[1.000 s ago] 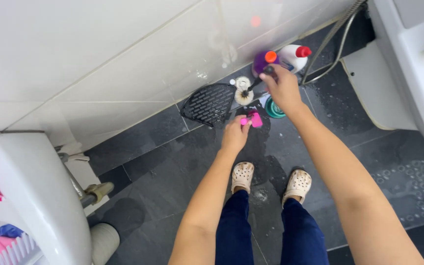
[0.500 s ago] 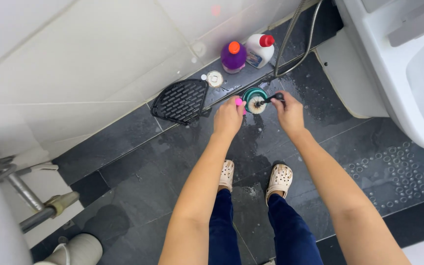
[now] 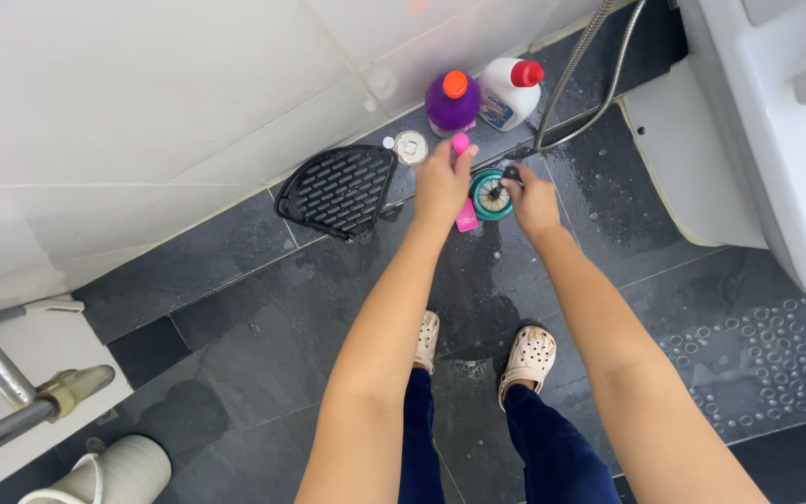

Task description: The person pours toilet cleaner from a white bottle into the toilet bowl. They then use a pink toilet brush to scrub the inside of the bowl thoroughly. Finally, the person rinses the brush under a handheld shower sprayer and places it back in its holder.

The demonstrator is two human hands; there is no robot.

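My left hand (image 3: pixel 442 182) is closed round a pink bottle (image 3: pixel 462 177), whose cap shows above the fingers and whose base shows below them. My right hand (image 3: pixel 532 198) pinches a small dark handle at the edge of a round teal brush (image 3: pixel 489 195) with white bristles. Both hands are held out low over the wet dark tile floor (image 3: pixel 263 327), close together. Just beyond them, against the white tiled wall, stand a purple bottle with an orange cap (image 3: pixel 451 101) and a white bottle with a red cap (image 3: pixel 509 91).
A black triangular corner rack (image 3: pixel 340 189) lies on the floor to the left, a small round lid (image 3: pixel 410 147) beside it. A metal shower hose (image 3: pixel 578 65) hangs down. The toilet base (image 3: pixel 701 168) is at right. Metal pipes (image 3: pixel 11 392) and a white container (image 3: pixel 109 471) are at left.
The view has swung and drawn closer to the bottles. My hands have stayed together on the pink bottle and the teal brush; a second ago my right hand reached further, by the bottles.
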